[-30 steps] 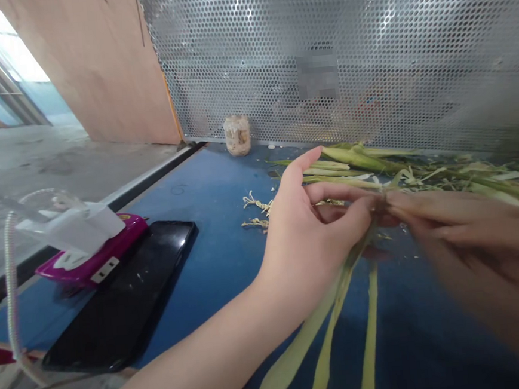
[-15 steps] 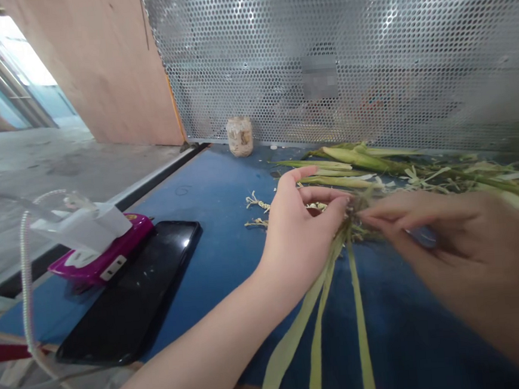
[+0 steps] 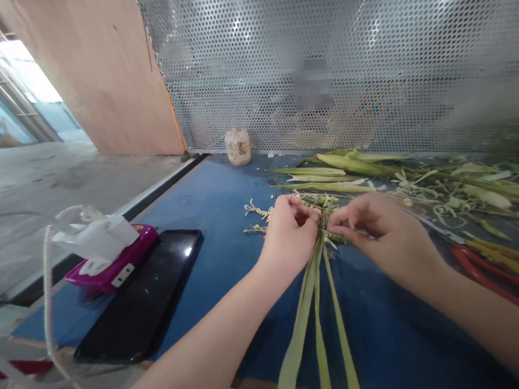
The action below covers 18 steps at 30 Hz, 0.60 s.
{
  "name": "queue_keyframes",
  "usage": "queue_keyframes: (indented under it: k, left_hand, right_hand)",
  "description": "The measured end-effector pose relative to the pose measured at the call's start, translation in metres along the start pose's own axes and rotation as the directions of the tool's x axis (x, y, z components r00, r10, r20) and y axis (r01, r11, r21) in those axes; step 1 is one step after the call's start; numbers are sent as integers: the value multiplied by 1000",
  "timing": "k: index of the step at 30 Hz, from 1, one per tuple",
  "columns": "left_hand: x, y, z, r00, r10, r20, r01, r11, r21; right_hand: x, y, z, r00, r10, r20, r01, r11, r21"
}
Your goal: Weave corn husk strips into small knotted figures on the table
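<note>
Several long green leaf strips [image 3: 314, 310] run from between my hands down over the table's front edge. My left hand [image 3: 292, 231] pinches their gathered upper end between thumb and fingers. From the right, my right hand [image 3: 372, 221] comes in with thumb and forefinger closed at the same bunched end, fingertips close to the left ones. Exactly what its tips grip is too small to make out. Behind and beneath the hands lie braided plant pieces [image 3: 255, 208] with frayed ends, partly hidden by my left hand.
Husks and leaves [image 3: 351, 163] and shredded strips [image 3: 448, 191] cover the back right. Red-handled scissors [image 3: 481, 270] lie by my right forearm. On the left are a black phone [image 3: 142, 305] and a magenta power strip [image 3: 113, 272] with white chargers. A jar [image 3: 238, 147] stands near the perforated metal panel [image 3: 249, 57].
My right hand has moved left and away from me, its fingertips now nearer my left hand. The view has shifted, bringing the scissors into sight.
</note>
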<state>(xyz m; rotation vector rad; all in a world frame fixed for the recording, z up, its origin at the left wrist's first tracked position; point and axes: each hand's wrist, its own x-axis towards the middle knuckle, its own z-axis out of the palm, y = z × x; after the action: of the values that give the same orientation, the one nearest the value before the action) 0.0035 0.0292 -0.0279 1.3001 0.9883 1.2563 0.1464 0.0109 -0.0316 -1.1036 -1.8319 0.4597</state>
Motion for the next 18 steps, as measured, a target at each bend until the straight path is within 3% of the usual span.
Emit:
queue_keyframes:
  k: [5,10,13,18]
  left_hand:
    - [2,-1,-2,1000,26,-3,-25,1000,7]
    - [4,3,-6,995,52,-86,-48,998,47]
    - [4,4,-5,999,25,-41,-25,1000,13]
    - [3,2,-4,999,-41,-4,41,999,-23]
  right_hand:
    - [0,-1,1,999,-22,26,23,1000,-17]
    - [0,-2,2,999,7,42,-7,1000,11]
    - [3,5,1,998,61,-21,-61,998,3]
    - [8,16,-4,993,120,-7,-120,992,50]
